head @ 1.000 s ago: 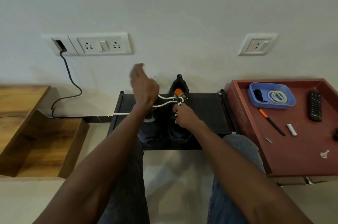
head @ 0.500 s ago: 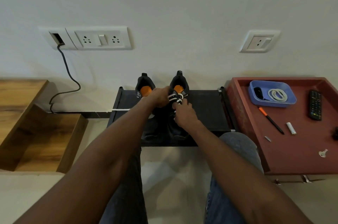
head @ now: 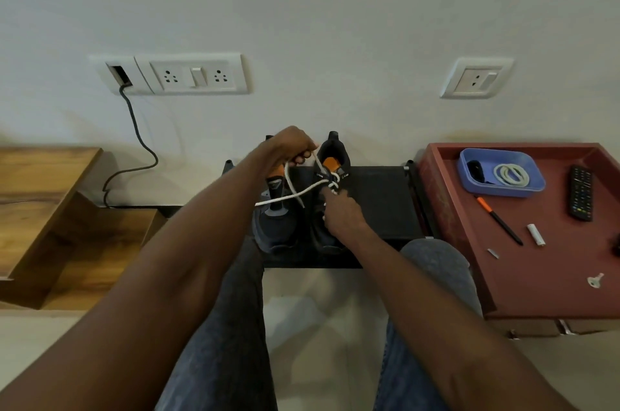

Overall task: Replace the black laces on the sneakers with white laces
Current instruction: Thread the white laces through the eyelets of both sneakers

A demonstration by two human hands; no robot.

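- Head view: two dark sneakers sit side by side on a black rack (head: pixel 379 202) against the wall. I work on the right sneaker (head: pixel 330 195).
- My left hand (head: pixel 290 147) is raised above the left sneaker (head: pixel 273 226), fingers curled round a strand of the white lace (head: pixel 292 197). The lace runs from my fist to the eyelets near the right sneaker's tongue; a second strand crosses it and trails left.
- My right hand (head: pixel 340 211) rests on the right sneaker just below the knot, fingertips pinching the lace there, as far as I can tell; the fingers are partly hidden.
- Left sneaker shows no lace that I can make out.
- Risks, my judgement: pull too hard with the left and the sneaker slides or tips off the rack. Ease the right pinch and the crossing slackens. The loose strand may snag the left sneaker.
- Beside the rack: red tray (head: pixel 536 289) holding a blue tub (head: pixel 503 190) with a coiled white lace.
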